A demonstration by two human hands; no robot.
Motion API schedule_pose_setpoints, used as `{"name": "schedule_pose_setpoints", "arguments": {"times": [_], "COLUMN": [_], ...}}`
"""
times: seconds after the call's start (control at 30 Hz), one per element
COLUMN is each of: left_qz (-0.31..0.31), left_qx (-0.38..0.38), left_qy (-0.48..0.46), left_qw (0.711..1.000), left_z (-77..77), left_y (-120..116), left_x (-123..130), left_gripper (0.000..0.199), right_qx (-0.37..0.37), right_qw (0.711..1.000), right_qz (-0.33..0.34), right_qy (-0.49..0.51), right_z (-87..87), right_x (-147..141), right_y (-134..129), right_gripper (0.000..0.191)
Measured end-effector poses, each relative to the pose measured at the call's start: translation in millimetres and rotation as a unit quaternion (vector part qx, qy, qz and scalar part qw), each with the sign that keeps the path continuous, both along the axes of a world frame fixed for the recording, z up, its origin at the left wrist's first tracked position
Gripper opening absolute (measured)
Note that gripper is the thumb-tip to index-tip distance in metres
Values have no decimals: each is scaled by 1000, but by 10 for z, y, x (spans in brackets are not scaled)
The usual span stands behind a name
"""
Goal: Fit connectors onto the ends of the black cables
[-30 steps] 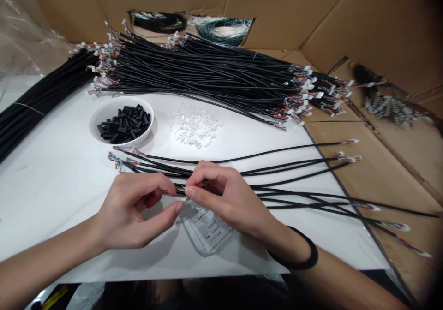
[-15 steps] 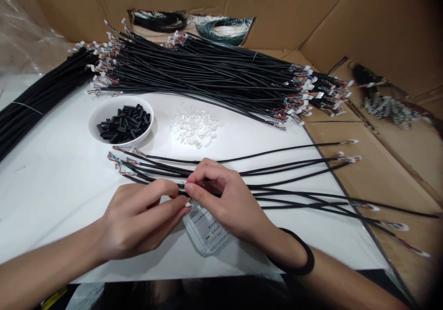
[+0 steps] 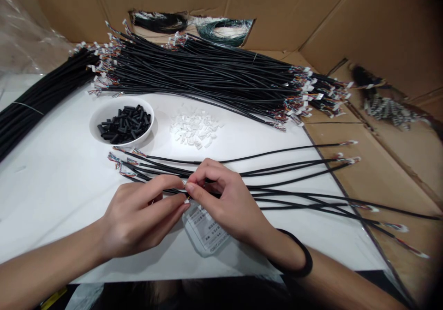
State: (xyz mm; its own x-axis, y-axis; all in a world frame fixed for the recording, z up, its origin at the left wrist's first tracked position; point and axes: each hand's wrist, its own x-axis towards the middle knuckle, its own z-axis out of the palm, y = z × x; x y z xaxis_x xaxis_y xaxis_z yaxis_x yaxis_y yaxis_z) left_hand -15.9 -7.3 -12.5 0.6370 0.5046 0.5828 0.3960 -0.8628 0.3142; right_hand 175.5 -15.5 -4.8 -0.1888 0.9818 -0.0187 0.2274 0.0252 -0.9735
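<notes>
My left hand (image 3: 143, 215) is closed, its fingertips pinching a small white connector (image 3: 187, 201) with thin wires at it. My right hand (image 3: 224, 199) meets it fingertip to fingertip, thumb and index finger pressed on a thin wire that is mostly hidden. Both hands hover over a loose row of black cables (image 3: 287, 167) with bare coloured wire ends on the left and white-tipped ends on the right. Beneath the right hand lies a clear bag with a printed label (image 3: 211, 236).
Behind the hands stand a white bowl (image 3: 95, 128) of short black tubes and a pile of small white connector pieces (image 3: 197, 128). A large bundle of black cables (image 3: 207, 70) spans the back, another bundle (image 3: 38, 93) lies left. Cardboard walls (image 3: 277, 10) enclose the table.
My left index finger has stretched a little to the right, up against the right fingertips. The right hand and the cables have hardly moved.
</notes>
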Motion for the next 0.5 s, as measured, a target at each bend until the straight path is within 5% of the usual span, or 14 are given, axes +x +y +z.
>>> {"name": "schedule_pose_setpoints", "arguments": {"times": [0.27,0.4,0.5], "left_qz": [-15,-14,15], "left_qx": [-34,-208,-365], "left_qy": [-16,-51,-76], "left_qw": [999,977,928], "left_z": [5,78,105], "left_y": [0,22,55], "left_x": [18,65,80], "left_gripper": [11,8,16], "right_qx": [16,40,59], "right_qw": [1000,999,998], "right_qz": [-7,-21,-30], "right_qy": [-6,-1,18], "right_z": [13,38,52], "right_x": [-12,-16,-10], "right_y": [-6,-26,-32], "right_gripper": [10,10,10]}}
